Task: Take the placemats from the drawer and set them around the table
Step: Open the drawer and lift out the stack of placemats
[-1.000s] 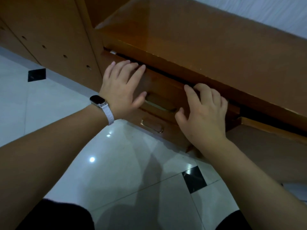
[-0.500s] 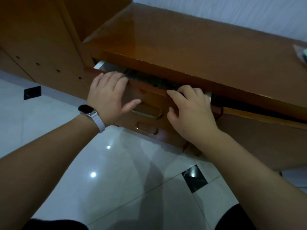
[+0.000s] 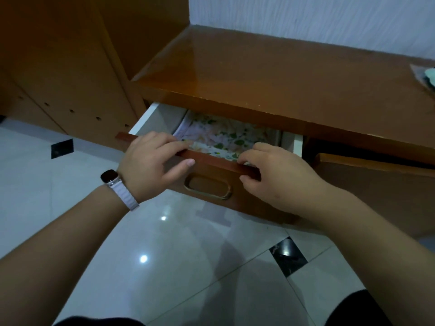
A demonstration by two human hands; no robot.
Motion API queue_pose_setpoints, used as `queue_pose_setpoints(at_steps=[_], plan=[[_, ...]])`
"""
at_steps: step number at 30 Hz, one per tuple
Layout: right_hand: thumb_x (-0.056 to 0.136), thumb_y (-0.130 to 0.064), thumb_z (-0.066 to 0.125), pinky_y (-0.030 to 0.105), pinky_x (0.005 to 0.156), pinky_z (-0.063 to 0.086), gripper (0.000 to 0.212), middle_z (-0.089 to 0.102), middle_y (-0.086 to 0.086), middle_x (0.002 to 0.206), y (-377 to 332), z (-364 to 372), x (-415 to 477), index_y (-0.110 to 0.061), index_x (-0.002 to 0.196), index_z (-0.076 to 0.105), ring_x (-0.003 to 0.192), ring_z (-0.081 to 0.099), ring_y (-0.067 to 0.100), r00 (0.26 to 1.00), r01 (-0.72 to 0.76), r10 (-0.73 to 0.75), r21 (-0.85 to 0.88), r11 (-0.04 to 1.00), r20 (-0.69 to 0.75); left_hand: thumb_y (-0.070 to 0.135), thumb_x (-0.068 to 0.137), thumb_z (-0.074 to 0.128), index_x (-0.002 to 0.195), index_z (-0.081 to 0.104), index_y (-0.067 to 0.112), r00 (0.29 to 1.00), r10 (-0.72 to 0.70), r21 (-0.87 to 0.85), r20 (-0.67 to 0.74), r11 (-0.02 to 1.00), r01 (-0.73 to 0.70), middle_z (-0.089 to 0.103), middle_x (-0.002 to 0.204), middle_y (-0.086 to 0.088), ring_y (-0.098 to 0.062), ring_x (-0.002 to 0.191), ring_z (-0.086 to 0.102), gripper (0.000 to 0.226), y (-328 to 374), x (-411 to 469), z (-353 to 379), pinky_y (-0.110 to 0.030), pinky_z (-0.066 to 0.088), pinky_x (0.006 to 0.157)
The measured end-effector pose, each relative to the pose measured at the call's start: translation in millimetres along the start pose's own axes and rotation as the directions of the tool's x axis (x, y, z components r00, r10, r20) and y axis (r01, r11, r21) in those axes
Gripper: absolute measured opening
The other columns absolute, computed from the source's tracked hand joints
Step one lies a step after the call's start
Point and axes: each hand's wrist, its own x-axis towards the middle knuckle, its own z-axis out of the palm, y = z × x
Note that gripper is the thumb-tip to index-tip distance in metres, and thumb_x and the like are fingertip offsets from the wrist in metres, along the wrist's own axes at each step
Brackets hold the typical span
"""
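A wooden drawer (image 3: 211, 182) stands partly pulled out from under the brown cabinet top (image 3: 270, 74). Inside lies a stack of floral placemats (image 3: 219, 135), pale with green leaves, partly hidden under the top. My left hand (image 3: 153, 163), with a watch on the wrist, grips the top edge of the drawer front at its left. My right hand (image 3: 275, 175) grips the same edge at its right, fingertips curled over into the drawer close to the placemats. A brass oval handle (image 3: 207, 187) sits between my hands.
A cabinet door (image 3: 376, 182) to the right of the drawer hangs ajar. A tall wooden panel with holes (image 3: 70, 90) rises at the left. The floor (image 3: 164, 243) is glossy white tile with small black squares. Something pale in a clear wrapper (image 3: 426, 76) lies on the top's far right.
Both hands have pulled the drawer out towards me. The gap has widened and the floral placemats inside have come into sight.
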Motion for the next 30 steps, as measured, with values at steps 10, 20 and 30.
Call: queue_pose_setpoints(at_steps=[10,20,30], plan=[[0.091,-0.039,0.058,0.035,0.061,0.056,0.031,0.059,-0.003,0.103,-18.7,9.0,-20.9,-0.022,0.117,0.064,0.086,0.061,0.019,0.985,0.165,-0.171,-0.142,0.976,-0.031,0.042,0.092,0.057,0.107,0.069,0.008,1.000,0.002,0.015,0.001,1.000,-0.002,0.067,0.098,-0.011,-0.032,0.086,0.061,0.039,10.8,-32.3,-14.8,-0.043,0.046,0.071],[0.080,-0.037,0.060,0.031,0.040,0.049,0.027,0.063,0.000,0.083,-26.1,22.6,-28.9,-0.016,0.094,0.070,0.064,0.062,0.019,0.966,0.223,-0.241,-0.175,0.959,-0.089,0.036,0.089,0.064,0.100,0.072,0.005,0.999,0.039,0.009,-0.025,0.999,-0.039,0.068,0.092,-0.012,-0.032,0.078,0.061,0.034,11.8,-46.3,-25.2,-0.041,0.045,0.066],[0.079,-0.040,0.044,0.030,0.038,0.046,0.035,0.062,-0.003,0.078,-29.2,23.5,-30.7,-0.018,0.088,0.068,0.060,0.059,0.018,0.966,0.228,-0.243,-0.155,0.961,-0.085,0.035,0.087,0.067,0.097,0.072,0.003,0.996,0.059,-0.003,-0.059,0.998,-0.059,0.068,0.089,-0.013,-0.033,0.075,0.061,0.034,10.5,-52.2,-24.3,-0.042,0.045,0.066]])
